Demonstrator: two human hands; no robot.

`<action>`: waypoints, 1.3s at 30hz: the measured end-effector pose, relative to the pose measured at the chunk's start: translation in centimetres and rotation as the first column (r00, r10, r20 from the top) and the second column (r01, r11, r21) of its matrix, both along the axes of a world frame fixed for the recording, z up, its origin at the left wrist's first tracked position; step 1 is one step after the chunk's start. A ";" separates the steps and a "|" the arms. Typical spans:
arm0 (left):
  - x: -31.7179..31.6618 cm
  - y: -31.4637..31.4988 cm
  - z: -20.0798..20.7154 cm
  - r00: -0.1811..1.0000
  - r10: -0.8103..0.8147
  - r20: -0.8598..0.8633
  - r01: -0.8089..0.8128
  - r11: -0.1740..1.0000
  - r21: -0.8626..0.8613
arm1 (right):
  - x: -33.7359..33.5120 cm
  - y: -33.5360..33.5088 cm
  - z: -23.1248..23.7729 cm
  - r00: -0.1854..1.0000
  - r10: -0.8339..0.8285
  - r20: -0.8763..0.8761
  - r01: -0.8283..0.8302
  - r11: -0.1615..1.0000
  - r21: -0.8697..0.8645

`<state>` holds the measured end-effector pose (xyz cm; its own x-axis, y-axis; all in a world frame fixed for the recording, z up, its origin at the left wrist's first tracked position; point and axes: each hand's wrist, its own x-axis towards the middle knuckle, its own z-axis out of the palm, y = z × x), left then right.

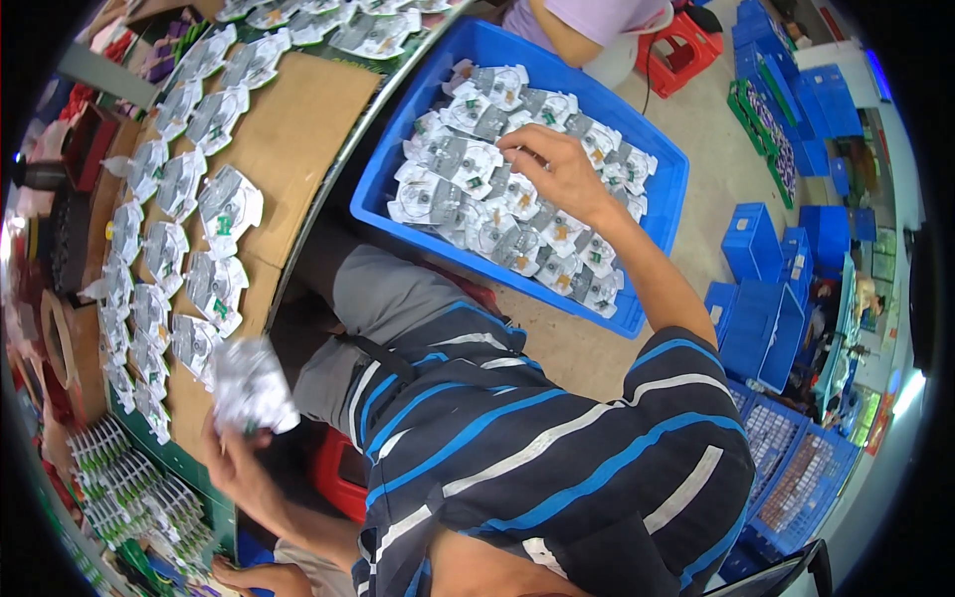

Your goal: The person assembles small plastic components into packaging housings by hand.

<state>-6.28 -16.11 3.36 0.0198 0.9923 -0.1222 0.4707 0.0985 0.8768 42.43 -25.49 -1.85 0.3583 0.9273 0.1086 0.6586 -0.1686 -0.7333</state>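
In my left hand [234, 463], at the lower left, is a white-and-grey plastic housing [254, 383], blurred by motion and held by its lower edge beside the table. My right hand [552, 169] is over a large blue bin [370, 189], thumb and fingers pinched together next to the edge of a housing [470, 164]. Whatever lies between those fingertips is too small to make out. Many similar housings, some with small green or orange parts showing, fill the bin. More housings [229, 211] lie in rows on the cardboard-topped table [318, 114] at my left.
A person in a lilac top [552, 30] sits beyond the bin, near a red stool [686, 50]. Another person's hand [249, 575] is at the bottom left, near a stack of white-and-green parts [134, 488]. Blue crates [761, 328] stand on the right.
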 end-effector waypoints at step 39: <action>35.5 -6.7 -12.8 0.229 -0.713 -0.663 0.968 0.098 0.230 | -1.9 -14.8 -7.7 0.908 -0.132 0.398 0.162 0.986 -0.043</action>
